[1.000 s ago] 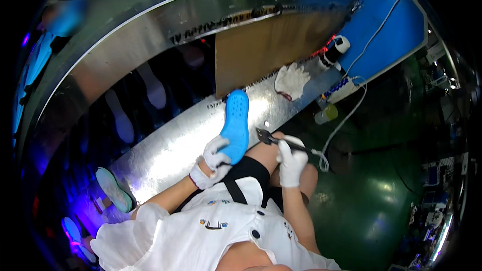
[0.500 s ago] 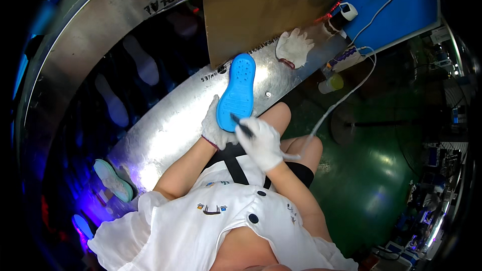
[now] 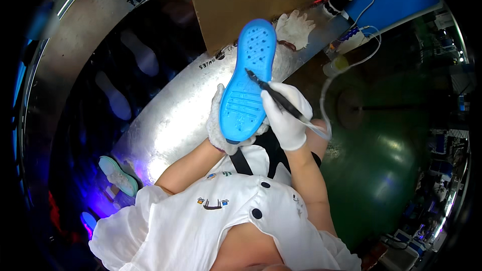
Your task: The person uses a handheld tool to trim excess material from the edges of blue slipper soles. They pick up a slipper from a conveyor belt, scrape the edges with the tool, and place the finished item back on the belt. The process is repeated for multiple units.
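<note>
Steady the blue sole [image 3: 246,88], gripped in the left hand [image 3: 215,123] over the near edge of the metal ledge [image 3: 175,115], lightly guiding the black tool [image 3: 283,101] pinched in the right hand [image 3: 290,130].

The person has two gloved hands, one left hand [image 3: 215,123] and one right hand [image 3: 291,133]. One blue sole [image 3: 242,93] sits between the fingers of both, and one black pen-like tool [image 3: 282,100] is in the right fingers. Beyond the fingertips are one loose glove [image 3: 295,27] and one cardboard panel [image 3: 241,2]; right of the right fingers, one small jar [image 3: 335,66]. Left of the left fingers are two pale sole shapes [image 3: 139,52] and, nearer the body, one mint-edged sole [image 3: 118,176]. Two dark shirt buttons [image 3: 257,214] show below the fingers.
</note>
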Tool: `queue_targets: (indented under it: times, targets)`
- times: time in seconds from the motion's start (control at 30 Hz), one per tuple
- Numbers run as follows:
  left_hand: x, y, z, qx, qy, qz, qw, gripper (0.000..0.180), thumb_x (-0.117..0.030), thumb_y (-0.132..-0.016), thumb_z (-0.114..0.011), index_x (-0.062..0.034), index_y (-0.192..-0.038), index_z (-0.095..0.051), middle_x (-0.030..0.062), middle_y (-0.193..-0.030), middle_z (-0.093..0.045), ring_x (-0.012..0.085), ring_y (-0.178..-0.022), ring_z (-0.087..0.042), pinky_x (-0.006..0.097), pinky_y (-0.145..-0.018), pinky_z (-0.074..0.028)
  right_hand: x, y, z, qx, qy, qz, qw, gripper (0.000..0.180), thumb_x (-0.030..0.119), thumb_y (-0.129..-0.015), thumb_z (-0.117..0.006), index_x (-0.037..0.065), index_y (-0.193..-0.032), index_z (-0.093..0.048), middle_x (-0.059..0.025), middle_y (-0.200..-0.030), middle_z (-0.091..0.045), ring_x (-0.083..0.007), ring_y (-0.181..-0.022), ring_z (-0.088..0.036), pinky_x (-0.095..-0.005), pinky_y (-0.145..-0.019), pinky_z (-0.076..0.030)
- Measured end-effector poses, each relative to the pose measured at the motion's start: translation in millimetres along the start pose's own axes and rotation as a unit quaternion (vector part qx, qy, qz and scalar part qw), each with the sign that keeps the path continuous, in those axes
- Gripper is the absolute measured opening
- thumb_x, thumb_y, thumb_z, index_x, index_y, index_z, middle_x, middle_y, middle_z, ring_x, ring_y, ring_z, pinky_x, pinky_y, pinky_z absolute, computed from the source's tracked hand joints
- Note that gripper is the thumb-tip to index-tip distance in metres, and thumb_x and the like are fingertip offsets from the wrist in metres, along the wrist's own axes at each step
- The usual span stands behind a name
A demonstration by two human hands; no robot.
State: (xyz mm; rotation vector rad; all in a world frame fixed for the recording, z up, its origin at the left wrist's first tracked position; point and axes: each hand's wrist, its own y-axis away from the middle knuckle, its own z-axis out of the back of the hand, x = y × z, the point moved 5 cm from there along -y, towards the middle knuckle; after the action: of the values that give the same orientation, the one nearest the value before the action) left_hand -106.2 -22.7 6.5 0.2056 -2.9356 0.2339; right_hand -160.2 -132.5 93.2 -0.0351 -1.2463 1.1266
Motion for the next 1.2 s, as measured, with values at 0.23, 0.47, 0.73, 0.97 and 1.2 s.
queue_targets:
  times: [0.23,0.47,0.73,0.97,1.2]
  targets:
    - [-23.2,-8.4,5.0,-0.087,-0.06,-0.109,0.988,0.095,-0.076,-0.09,-0.037,-0.0004,-0.148,-0.034,0.0366,-0.126,-0.052,0.0427,-0.105,-0.062,0.049,-0.079,-0.057,43.6,17.4,-8.3,0.156,-0.151,0.104,0.971,0.02,0.002,-0.077,-0.072,0.005,-0.097,-0.068,-0.0068,-0.08,-0.066,-0.0224,-0.065,-0.064,-0.0303,-0.06,-0.052]
    - [-34.8,-15.8,1.8,0.012,-0.075,-0.062,0.995,0.094,-0.077,-0.09,-0.036,-0.0044,-0.148,-0.036,0.0308,-0.136,-0.049,0.0459,-0.102,-0.061,0.052,-0.079,-0.058,62.7,35.3,-15.2,0.171,-0.016,0.147,0.974,0.021,0.004,-0.08,-0.072,0.003,-0.101,-0.07,-0.0101,-0.086,-0.069,-0.0273,-0.07,-0.066,-0.0329,-0.066,-0.055]
    - [-60.3,-13.6,-19.6,0.045,-0.211,0.017,0.976,0.075,-0.062,-0.097,-0.039,-0.0029,-0.143,-0.044,0.0316,-0.127,-0.055,0.037,-0.103,-0.064,0.046,-0.069,-0.061,51.2,41.8,-6.6,0.25,0.141,0.266,0.92,0.022,0.017,-0.08,-0.064,0.014,-0.101,-0.069,-0.0041,-0.105,-0.069,-0.0176,-0.067,-0.061,-0.029,-0.054,-0.049]
    - [-89.5,-12.8,-12.3,-0.09,-0.267,0.055,0.958,0.062,-0.04,-0.102,-0.045,0.0078,-0.141,-0.045,0.0257,-0.138,-0.054,0.0368,-0.124,-0.058,0.047,-0.102,-0.05,49.4,17.2,-10.5,0.293,0.002,0.12,0.948,0.022,0.011,-0.074,-0.078,0.008,-0.095,-0.073,-0.0072,-0.102,-0.073,-0.0232,-0.075,-0.067,-0.0322,-0.066,-0.055]
    - [-106.0,-26.4,-22.0,-0.158,-0.497,0.08,0.85,0.051,-0.033,-0.102,-0.048,0.0037,-0.137,-0.051,0.0202,-0.134,-0.059,0.0304,-0.12,-0.06,0.041,-0.102,-0.05,57.6,18.9,-4.7,0.313,0.084,0.152,0.934,0.026,0.013,-0.078,-0.069,0.016,-0.103,-0.069,-0.0012,-0.108,-0.071,-0.0199,-0.071,-0.063,-0.0303,-0.057,-0.052]
